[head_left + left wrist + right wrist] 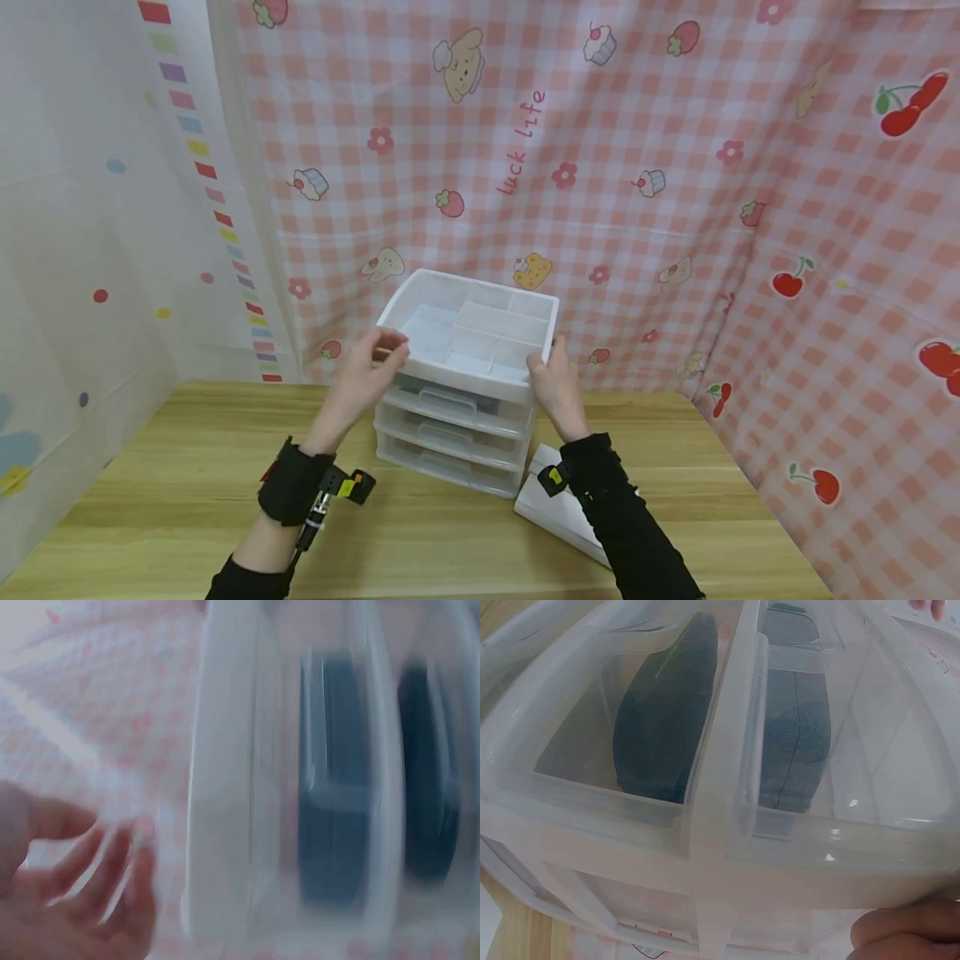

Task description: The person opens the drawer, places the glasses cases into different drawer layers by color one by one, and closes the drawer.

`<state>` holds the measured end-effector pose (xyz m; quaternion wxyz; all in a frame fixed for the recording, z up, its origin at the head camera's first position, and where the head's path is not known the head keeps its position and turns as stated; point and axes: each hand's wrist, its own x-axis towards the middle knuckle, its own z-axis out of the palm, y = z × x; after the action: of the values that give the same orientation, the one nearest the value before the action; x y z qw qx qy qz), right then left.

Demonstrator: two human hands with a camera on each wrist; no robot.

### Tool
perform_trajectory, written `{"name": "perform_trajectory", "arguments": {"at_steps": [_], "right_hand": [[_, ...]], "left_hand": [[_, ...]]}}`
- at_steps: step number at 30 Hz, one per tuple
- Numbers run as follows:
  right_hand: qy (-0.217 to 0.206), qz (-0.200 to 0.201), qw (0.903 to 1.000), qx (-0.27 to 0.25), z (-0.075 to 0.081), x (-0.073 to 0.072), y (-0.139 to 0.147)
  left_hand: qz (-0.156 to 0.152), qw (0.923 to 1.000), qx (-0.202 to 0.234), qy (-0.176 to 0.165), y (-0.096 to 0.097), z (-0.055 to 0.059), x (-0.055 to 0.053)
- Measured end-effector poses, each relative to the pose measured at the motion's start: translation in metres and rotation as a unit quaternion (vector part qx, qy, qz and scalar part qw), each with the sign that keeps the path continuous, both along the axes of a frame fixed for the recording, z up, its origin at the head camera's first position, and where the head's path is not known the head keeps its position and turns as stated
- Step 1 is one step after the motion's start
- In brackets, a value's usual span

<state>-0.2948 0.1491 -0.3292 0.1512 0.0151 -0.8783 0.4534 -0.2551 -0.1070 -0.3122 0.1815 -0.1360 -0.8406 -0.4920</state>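
A white plastic drawer organizer (456, 417) stands on the table, its top a tray (444, 371) divided into compartments, with clear drawers stacked below. My left hand (367, 367) is beside the tray's front left corner; in the left wrist view the fingers of the left hand (90, 877) curve loosely with a gap between them and the organizer (221, 772). At the tray's right side, my right hand (557, 383) grips the rim, and the fingers of the right hand (911, 934) show against the edge in the right wrist view. Dark shapes show through the clear drawer fronts (667, 720).
A white flat piece with a ridged edge (558, 512) lies on the wooden table (435, 542) right of the organizer, partly under my right forearm. A pink checked cloth (637, 275) hangs close behind, and another patterned cloth (862, 317) closes off the right side.
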Motion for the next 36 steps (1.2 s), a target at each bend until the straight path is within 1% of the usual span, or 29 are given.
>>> {"name": "perform_trajectory", "arguments": {"at_steps": [1, 2, 3, 4, 5, 9, 10, 12, 15, 19, 21, 23, 24, 25, 26, 27, 28, 30, 31, 32, 33, 34, 35, 36], "right_hand": [[0.0, -0.001, 1.0, 0.0, 0.0, 0.0, 0.0], [0.0, -0.001, 1.0, 0.001, 0.0, -0.001, 0.0], [0.0, -0.002, 1.0, 0.001, -0.001, -0.001, 0.0], [-0.001, -0.001, 1.0, 0.0, -0.001, -0.001, 0.0], [-0.002, -0.002, 1.0, -0.002, -0.001, -0.001, 0.0], [-0.006, -0.004, 1.0, -0.004, -0.003, 0.0, -0.001], [-0.005, -0.004, 1.0, -0.004, -0.003, 0.0, -0.001], [-0.002, -0.004, 1.0, -0.008, -0.004, -0.001, -0.002], [0.007, -0.009, 0.9997, -0.022, -0.004, 0.0, -0.004], [0.02, -0.023, 0.9983, -0.051, -0.003, 0.001, -0.004], [0.026, -0.023, 0.9963, -0.078, -0.005, 0.003, -0.005], [0.033, -0.021, 0.9928, -0.113, -0.009, 0.009, -0.007], [0.036, -0.018, 0.9888, -0.143, -0.012, 0.013, -0.008], [0.036, -0.011, 0.9824, -0.183, -0.016, 0.017, -0.01], [0.036, -0.009, 0.9726, -0.229, -0.021, 0.023, -0.013], [0.035, -0.01, 0.9599, -0.278, -0.025, 0.029, -0.016], [0.041, -0.016, 0.9443, -0.326, -0.031, 0.035, -0.02], [0.055, -0.028, 0.9077, -0.415, -0.044, 0.048, -0.03], [0.059, -0.035, 0.8932, -0.444, -0.051, 0.054, -0.035], [0.063, -0.044, 0.8825, -0.464, -0.058, 0.06, -0.041], [0.064, -0.047, 0.8771, -0.474, -0.065, 0.065, -0.047], [0.066, -0.047, 0.8771, -0.473, -0.072, 0.07, -0.053], [0.062, -0.045, 0.8799, -0.469, -0.078, 0.074, -0.059], [0.055, -0.04, 0.8849, -0.461, -0.084, 0.076, -0.064]], "left_hand": [[0.034, 0.9991, 0.003, 0.023, -0.002, 0.004, -0.005], [0.065, 0.9971, 0.002, 0.039, -0.004, 0.007, -0.009], [0.089, 0.995, -0.002, 0.046, -0.006, 0.008, -0.015], [0.103, 0.9936, -0.009, 0.044, -0.007, 0.009, -0.02], [0.11, 0.9932, -0.015, 0.035, -0.008, 0.009, -0.026], [0.093, 0.9944, -0.036, -0.036, -0.01, 0.004, -0.046], [0.09, 0.994, -0.038, -0.049, -0.01, 0.002, -0.05], [0.093, 0.9926, -0.044, -0.066, -0.01, 0.0, -0.057], [0.098, 0.9919, -0.047, -0.066, -0.008, -0.003, -0.062], [0.097, 0.992, -0.045, -0.067, -0.006, -0.002, -0.062], [0.099, 0.9914, -0.044, -0.073, -0.005, -0.001, -0.061], [0.102, 0.9906, -0.042, -0.081, -0.005, 0.0, -0.061], [0.103, 0.9902, -0.04, -0.085, -0.005, 0.0, -0.061], [0.105, 0.9898, -0.038, -0.089, -0.005, 0.0, -0.061], [0.105, 0.9895, -0.037, -0.092, -0.005, 0.0, -0.061], [0.106, 0.9892, -0.037, -0.095, -0.004, 0.0, -0.061], [0.107, 0.989, -0.037, -0.096, -0.004, 0.0, -0.062], [0.109, 0.9884, -0.039, -0.098, -0.004, 0.0, -0.063], [0.11, 0.9881, -0.04, -0.1, -0.003, 0.0, -0.064], [0.11, 0.9876, -0.041, -0.104, -0.003, 0.0, -0.065], [0.109, 0.987, -0.04, -0.111, -0.003, 0.0, -0.065], [0.107, 0.9865, -0.036, -0.118, -0.002, 0.001, -0.066], [0.105, 0.9856, -0.032, -0.128, -0.002, 0.001, -0.066], [0.103, 0.9849, -0.029, -0.136, -0.002, 0.002, -0.066]]}}
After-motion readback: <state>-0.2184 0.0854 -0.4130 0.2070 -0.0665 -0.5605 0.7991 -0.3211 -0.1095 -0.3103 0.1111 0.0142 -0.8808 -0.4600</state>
